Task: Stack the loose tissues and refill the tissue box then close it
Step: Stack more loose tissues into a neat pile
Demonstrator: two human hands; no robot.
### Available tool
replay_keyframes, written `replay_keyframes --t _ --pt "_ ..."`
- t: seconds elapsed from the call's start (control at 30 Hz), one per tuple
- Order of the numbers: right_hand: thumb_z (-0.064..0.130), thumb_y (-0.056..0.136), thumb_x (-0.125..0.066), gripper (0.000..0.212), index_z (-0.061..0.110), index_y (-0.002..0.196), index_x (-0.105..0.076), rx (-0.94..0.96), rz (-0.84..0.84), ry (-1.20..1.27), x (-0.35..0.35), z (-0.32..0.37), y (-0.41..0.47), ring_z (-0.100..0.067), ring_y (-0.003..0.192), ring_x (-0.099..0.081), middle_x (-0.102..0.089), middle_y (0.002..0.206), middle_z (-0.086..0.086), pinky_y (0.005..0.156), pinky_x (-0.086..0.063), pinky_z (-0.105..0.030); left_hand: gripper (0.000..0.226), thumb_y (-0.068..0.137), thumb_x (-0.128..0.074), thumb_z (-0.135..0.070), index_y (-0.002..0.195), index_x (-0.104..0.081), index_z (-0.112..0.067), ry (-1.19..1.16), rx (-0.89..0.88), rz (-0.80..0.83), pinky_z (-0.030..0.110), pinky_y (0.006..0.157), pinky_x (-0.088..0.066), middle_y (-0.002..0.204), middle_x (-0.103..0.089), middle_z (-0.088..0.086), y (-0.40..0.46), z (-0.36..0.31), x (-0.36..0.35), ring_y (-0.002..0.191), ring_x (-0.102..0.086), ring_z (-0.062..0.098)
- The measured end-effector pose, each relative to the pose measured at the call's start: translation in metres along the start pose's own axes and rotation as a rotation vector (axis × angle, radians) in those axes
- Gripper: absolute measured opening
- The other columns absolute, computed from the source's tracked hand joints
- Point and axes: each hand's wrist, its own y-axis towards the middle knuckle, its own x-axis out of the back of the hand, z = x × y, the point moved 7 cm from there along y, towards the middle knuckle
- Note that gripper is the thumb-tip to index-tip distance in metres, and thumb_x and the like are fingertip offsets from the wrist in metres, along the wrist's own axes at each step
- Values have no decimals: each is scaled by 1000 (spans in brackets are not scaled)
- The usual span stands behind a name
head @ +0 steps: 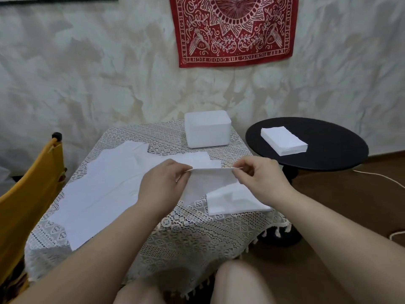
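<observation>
A white tissue hangs above the lace-covered table. My left hand pinches its top left corner and my right hand pinches its top right corner. Below it, at the right of the table, lies a small stack of folded tissues. Several loose white tissues are spread over the table's left and middle. A white tissue box stands at the far edge of the table.
A round black side table on the right carries a neat stack of tissues. A yellow chair stands at the left. A white cable runs over the wooden floor. My knees are below the table's near edge.
</observation>
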Motion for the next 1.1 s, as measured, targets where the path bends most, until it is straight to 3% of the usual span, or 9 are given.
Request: replay_keyframes --t 0.13,0.23,0.33,0.5,0.77,1.1 --pt "17 86 -66 7 18 87 -72 82 -139 -115 30 -3 7 -5 64 -55 -63 70 12 65 -38 -15 7 90 -59 -27 94 -64 -27 -48 85 -49 26 68 -39 74 -57 -18 20 -14 -11 77 -57 10" --pt "10 86 -66 11 9 95 -73 235 -280 -218 51 -7 -3 -10 73 -60 -69 82 1 69 -45 -21 9 88 -62 -19 92 -67 -24 -118 42 -121 23 71 -43 79 -60 -19 23 -24 -17 74 -57 6" --pt "9 84 -69 12 11 95 -74 266 -180 -253 42 -35 -23 -5 80 -60 -69 88 3 75 -50 -25 11 85 -66 -15 90 -71 -23 -82 -58 6 23 75 -48 94 -67 -12 1 -23 -48 82 -61 8" --pt "11 80 -73 12 15 91 -76 138 18 -266 13 -79 -51 -14 82 -66 -71 88 5 77 -55 -36 14 87 -64 -20 98 -74 -22 -40 -30 216 24 82 -46 104 -66 -9 -38 -4 -88 92 -61 10" --pt "9 78 -74 10 15 86 -75 211 -1 -262 15 -77 -57 -14 79 -64 -69 84 5 72 -56 -35 39 76 -75 -38 111 -67 -24 -49 -2 182 20 76 -41 91 -57 -13 -48 2 -86 83 -53 3" --pt "4 75 -76 12 14 79 -74 272 -19 -293 19 -78 -66 -14 72 -65 -69 79 5 62 -56 -32 29 73 -78 -34 99 -73 -22 -103 -6 133 25 75 -48 79 -59 -13 -49 5 -85 76 -58 7"
